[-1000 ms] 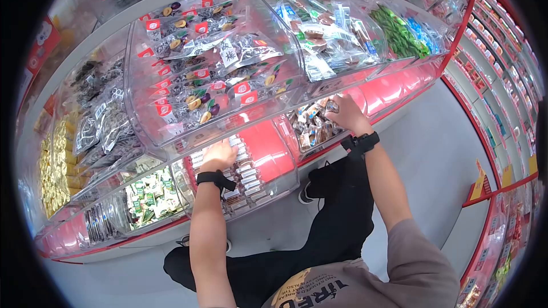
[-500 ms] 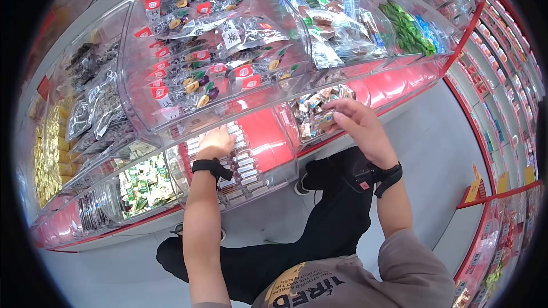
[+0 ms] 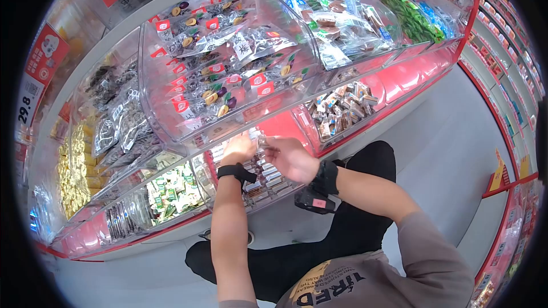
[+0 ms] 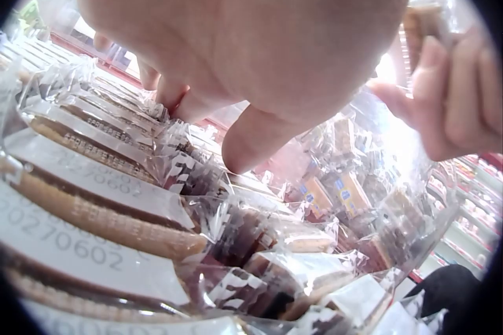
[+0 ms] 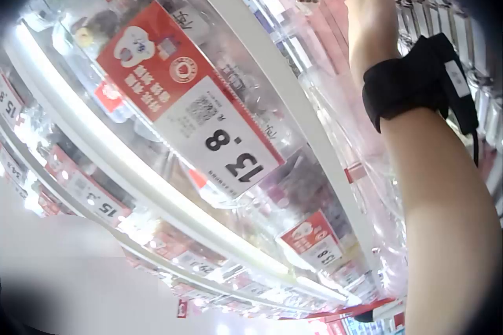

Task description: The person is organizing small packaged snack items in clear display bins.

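My left hand [image 3: 240,148] reaches into a lower bin and touches rows of wrapped snack bars [image 4: 102,162] standing on edge. Its thumb and fingers point down onto the bars in the left wrist view, fingertips partly hidden among the wrappers. Close beside it, my right hand [image 3: 292,161] pinches a small brown snack in a clear wrapper [image 4: 426,25] between thumb and fingers. That snack is held above the rows, its end also showing in the right wrist view. To the right, a neighbouring bin holds a loose heap of small wrapped snacks [image 3: 345,108].
An upper shelf with a clear plastic front [image 3: 251,111] overhangs the lower bins, filled with bagged plums [image 3: 214,74]. Left of my hands are green-and-white packets [image 3: 174,191]. Price signs [image 5: 196,107] hang along the shelf. My bent knee [image 3: 374,162] is below the right arm.
My right hand has come from the heap in the right-hand bin leftward to my left hand, carrying a small wrapped snack. The left hand stays at the rows of bars.
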Motion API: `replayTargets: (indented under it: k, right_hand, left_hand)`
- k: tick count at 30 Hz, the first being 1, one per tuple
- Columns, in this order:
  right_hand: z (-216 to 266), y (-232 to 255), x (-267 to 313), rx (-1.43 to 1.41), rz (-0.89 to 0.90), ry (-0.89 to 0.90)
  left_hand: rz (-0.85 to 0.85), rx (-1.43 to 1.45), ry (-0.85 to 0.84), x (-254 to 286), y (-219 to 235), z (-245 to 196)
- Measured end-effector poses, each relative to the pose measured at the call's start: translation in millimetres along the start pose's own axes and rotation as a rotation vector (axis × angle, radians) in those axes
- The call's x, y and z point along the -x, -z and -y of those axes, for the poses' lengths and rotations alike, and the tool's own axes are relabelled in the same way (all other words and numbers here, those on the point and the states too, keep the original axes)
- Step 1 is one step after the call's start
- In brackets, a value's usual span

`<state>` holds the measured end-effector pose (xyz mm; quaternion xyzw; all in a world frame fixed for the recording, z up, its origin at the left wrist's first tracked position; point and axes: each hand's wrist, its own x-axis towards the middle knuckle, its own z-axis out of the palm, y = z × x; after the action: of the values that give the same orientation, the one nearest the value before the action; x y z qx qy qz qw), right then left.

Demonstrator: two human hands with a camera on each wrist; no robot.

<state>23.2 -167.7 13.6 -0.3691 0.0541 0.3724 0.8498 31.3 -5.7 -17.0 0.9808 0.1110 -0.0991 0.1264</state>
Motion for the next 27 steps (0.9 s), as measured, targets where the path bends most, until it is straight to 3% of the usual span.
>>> replayTargets:
  k: [5,6,9,11,12,15,17,19,20,23,27]
  right_hand:
    - [-5,-4,-78,0.198,-0.280,0.330]
    - [10,-31,-60,0.340,-0.450,0.253]
    - [-6,-13,-103,0.252,-0.438,0.492]
    - [-4,8,-138,1.794,-0.463,0.408]
    - [-20,14,-169,1.699,-0.602,0.385]
    - [0,-13,-129,1.647,-0.339,0.373]
    - [12,-33,-101,1.954,-0.200,0.402]
    - [5,-27,-111,1.825,-0.131,0.513]
    - [2,-23,-119,1.826,-0.099,0.533]
    - [-5,-9,-136,1.759,-0.089,0.513]
    - [-1,2,-141,1.840,-0.043,0.464]
  left_hand:
    - [0.104,0.068,0.039,-2,6,-1]
    - [0.144,0.073,0.046,-5,7,-1]
    - [0.150,0.096,0.039,-14,-2,7]
    - [0.144,0.141,0.028,-20,-9,11]
    - [0.019,0.094,0.012,-1,3,-1]
    - [0.030,0.072,0.022,-1,5,-1]
    - [0.030,0.067,0.011,-11,-7,7]
    - [-0.021,0.112,0.053,-1,3,-3]
    - [0.102,0.114,0.069,5,17,-10]
    - [0.209,0.141,0.089,-2,12,-3]
    - [0.230,0.120,0.119,2,22,-9]
